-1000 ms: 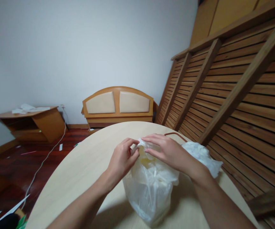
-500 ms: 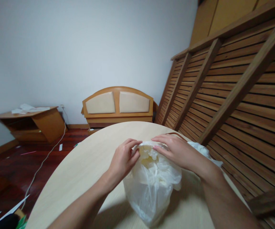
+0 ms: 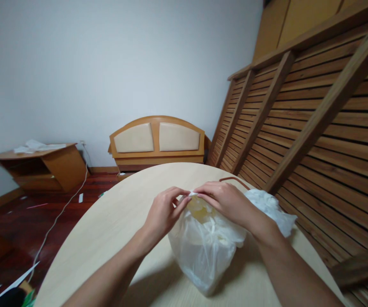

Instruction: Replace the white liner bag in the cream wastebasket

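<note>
A white, see-through plastic bag (image 3: 205,256) sits on the round pale table (image 3: 113,230) in front of me, with something yellowish showing through near its top. My left hand (image 3: 168,209) pinches the far rim of the bag between thumb and fingers. Right beside it, my right hand (image 3: 225,200) grips the same rim, thumb and fingertips closed on the plastic. The fingertips of both hands nearly meet there. What the bag contains cannot be made out.
Behind my right forearm lies another crumpled whitish bag (image 3: 270,209), near a thin brown strap-like thing (image 3: 235,180). A wooden slatted frame (image 3: 299,132) leans along the right. Beyond the table stand a headboard (image 3: 156,157) and a low cabinet (image 3: 43,170); a cable (image 3: 62,213) crosses the floor.
My right hand has shifted left along the rim, close to my left hand, and its fingers have closed on the plastic. The bag's lower end has moved slightly right and away from me.
</note>
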`<state>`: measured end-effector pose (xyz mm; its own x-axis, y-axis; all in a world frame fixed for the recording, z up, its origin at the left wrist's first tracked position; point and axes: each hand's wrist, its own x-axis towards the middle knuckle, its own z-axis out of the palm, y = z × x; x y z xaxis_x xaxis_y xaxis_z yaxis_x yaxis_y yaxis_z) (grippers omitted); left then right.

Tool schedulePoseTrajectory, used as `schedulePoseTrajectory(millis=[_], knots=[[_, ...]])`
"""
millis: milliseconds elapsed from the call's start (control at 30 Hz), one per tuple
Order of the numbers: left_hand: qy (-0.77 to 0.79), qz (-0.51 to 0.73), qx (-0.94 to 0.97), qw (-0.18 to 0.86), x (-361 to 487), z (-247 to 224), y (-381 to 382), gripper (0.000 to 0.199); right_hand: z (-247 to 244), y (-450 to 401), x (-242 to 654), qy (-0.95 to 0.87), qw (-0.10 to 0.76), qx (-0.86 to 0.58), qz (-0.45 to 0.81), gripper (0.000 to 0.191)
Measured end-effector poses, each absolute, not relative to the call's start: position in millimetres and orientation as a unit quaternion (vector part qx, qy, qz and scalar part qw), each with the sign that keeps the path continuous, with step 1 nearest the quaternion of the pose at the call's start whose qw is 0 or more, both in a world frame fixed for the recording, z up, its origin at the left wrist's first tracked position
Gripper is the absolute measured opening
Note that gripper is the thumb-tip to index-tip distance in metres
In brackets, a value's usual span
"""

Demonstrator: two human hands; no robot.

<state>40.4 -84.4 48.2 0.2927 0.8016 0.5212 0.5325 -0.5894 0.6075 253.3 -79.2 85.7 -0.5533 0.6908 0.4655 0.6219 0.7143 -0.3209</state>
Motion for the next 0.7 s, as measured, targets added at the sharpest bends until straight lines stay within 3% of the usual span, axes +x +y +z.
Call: schedulePoseTrajectory(millis=[100,233,367,433,500,700], knots=[[0.417,0.433,0.787,0.134,37,50,-84,0.018,85,-79,253,-0.879,0.288,-0.378,0.045,0.021],[0.364,0.458,0.811,0.013,39,54,-94,0.017,85,-77,256,-0.863,0.296,-0.409,0.017,0.022],[0.208,0.341,0.914,-0.077,50,53,-105,0.028,84,-72,265,-0.850,0.303,-0.430,-0.001,0.024],[0.171,0.278,0.942,-0.079,55,49,-106,0.031,82,-69,269,-0.846,0.307,-0.437,0.003,0.024],[0.163,0.253,0.951,-0.069,57,45,-104,0.021,81,-67,272,-0.843,0.312,-0.438,0.013,0.023],[0.152,0.258,0.953,-0.037,47,51,-100,0.011,76,-59,281,-0.832,0.328,-0.447,0.038,0.023]])
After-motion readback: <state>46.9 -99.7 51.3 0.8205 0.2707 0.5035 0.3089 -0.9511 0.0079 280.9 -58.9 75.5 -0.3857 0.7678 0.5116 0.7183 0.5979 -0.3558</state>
